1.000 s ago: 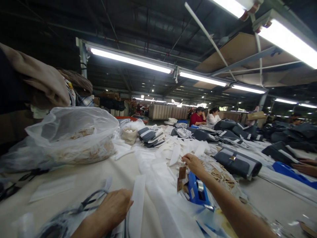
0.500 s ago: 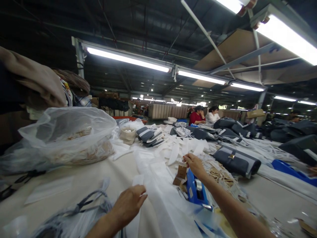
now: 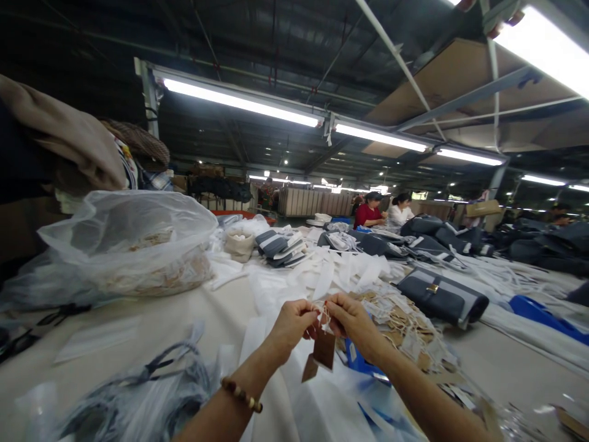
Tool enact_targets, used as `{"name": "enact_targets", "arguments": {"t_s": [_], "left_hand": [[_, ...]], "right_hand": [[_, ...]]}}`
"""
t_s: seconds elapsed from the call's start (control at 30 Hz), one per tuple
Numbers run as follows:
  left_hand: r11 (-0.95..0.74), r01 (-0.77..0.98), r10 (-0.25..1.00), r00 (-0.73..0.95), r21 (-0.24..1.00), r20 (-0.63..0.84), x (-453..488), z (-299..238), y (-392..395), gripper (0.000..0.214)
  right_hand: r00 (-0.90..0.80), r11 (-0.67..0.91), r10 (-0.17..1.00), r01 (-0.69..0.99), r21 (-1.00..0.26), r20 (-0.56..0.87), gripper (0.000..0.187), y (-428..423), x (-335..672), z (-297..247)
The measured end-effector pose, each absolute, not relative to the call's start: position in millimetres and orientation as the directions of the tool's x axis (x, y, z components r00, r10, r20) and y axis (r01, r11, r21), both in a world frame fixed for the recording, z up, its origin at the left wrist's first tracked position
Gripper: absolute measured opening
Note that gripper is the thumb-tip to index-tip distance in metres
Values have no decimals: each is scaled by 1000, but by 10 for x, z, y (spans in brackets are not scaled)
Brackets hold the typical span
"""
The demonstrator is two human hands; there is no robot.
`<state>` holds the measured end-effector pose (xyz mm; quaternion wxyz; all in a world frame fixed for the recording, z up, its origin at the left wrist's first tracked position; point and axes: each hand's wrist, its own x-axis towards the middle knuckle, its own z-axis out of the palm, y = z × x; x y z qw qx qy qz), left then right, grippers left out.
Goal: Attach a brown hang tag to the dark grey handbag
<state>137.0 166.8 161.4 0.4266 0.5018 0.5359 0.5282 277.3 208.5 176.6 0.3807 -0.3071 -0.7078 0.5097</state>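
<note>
Brown cardboard hang tags (image 3: pixel 324 348) dangle on a white string (image 3: pixel 324 312) between my two hands, above the white sheeting. My left hand (image 3: pixel 294 325), a beaded bracelet on its wrist, pinches the string from the left. From the right, the fingertips of my right hand (image 3: pixel 352 319) grip the same string. A blue tape dispenser (image 3: pixel 361 362) is partly hidden behind my right hand. Beside that hand lies a pile of more brown tags with white strings (image 3: pixel 409 325).
A dark grey handbag with a gold clasp (image 3: pixel 442 296) lies at right. At left stands a clear plastic bag (image 3: pixel 129 252); strapped items in plastic (image 3: pixel 147 387) lie in front. More grey bags (image 3: pixel 432 230) are heaped behind. Two people (image 3: pixel 384 212) sit beyond the table.
My right hand has moved left with the hang tags, away from beside the tape dispenser. My left hand has risen to the right and now holds the string too.
</note>
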Motion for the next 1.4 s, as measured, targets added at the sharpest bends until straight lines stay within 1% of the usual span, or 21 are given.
{"name": "enact_targets", "arguments": {"t_s": [0.13,0.33,0.63,0.7,0.8,0.93,1.07,1.13,1.2,1.3,1.4], "left_hand": [[-89,33,979,-181,995,94,1294,1653,1573,18],[-122,29,975,-183,992,126,1169,1772,1434,22],[-157,18,971,-182,987,158,1040,1824,1302,25],[-165,22,970,-179,986,166,1002,1843,1275,25],[-179,32,966,-184,983,181,933,1892,1232,24],[-184,53,962,-196,981,191,830,1951,1178,25],[-165,102,964,-194,981,182,780,1980,1104,24],[-148,136,969,-178,980,171,775,1978,1061,24],[-128,173,975,-161,977,156,763,1958,1021,23],[-97,234,978,-156,967,136,702,1900,968,23],[-55,293,980,-169,954,109,597,1829,905,24]], "right_hand": [[-542,223,819,-4,-975,190,40,2030,2747,1706],[-555,115,822,-56,-992,127,41,1983,2683,1628],[-471,112,868,-125,-986,158,36,1916,2613,1568],[-478,141,859,-127,-982,185,33,1914,2592,1538],[-506,220,832,-72,-973,226,28,1898,2545,1473],[-566,253,795,-21,-967,220,29,1830,2467,1421],[-555,405,756,-19,-914,347,31,1736,2363,1472],[-563,431,737,-33,-902,373,29,1698,2290,1488],[-609,369,713,-98,-924,349,25,1673,2208,1468],[-674,191,684,-204,-960,279,26,1643,2105,1381],[-714,66,669,-222,-973,208,25,1599,2057,1291]]}}
